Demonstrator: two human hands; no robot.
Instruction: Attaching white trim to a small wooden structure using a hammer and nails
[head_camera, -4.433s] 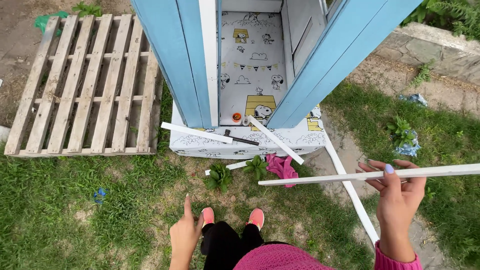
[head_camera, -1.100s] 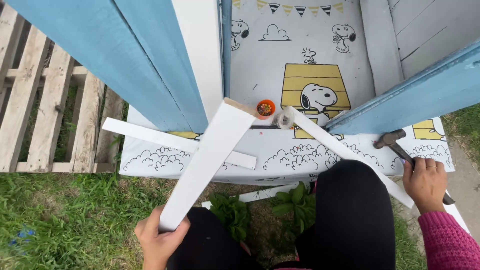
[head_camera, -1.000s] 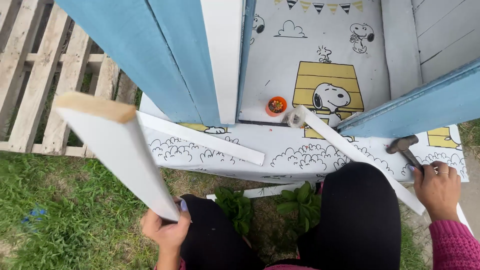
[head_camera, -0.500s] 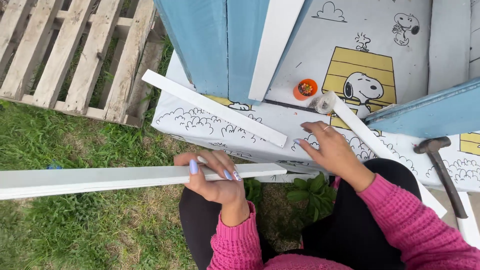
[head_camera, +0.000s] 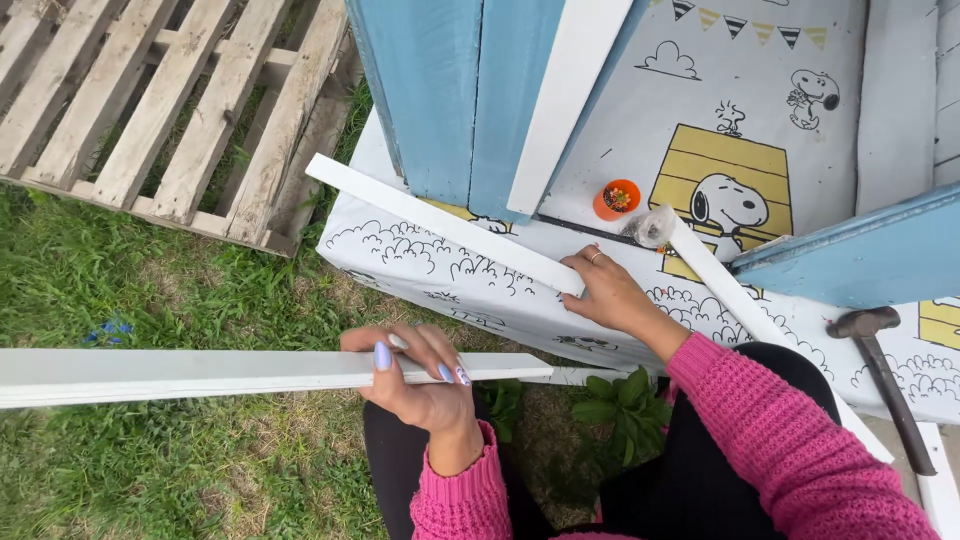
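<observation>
Your left hand (head_camera: 425, 385) grips a long white board (head_camera: 200, 373) (level over the grass (head_camera: 150, 300)), fingers (head_camera: 383, 357) wrapped around it. Your right hand (head_camera: 610, 292) rests on the end of another white strip (head_camera: 440, 222), fingers curled.

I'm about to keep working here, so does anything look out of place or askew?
Nothing is spilled or broken. Loose bits lie about: a hammer on the printed sheet, and a white slat lying crooked across its edge under the right hand. The left hand holds another white board level.
</observation>
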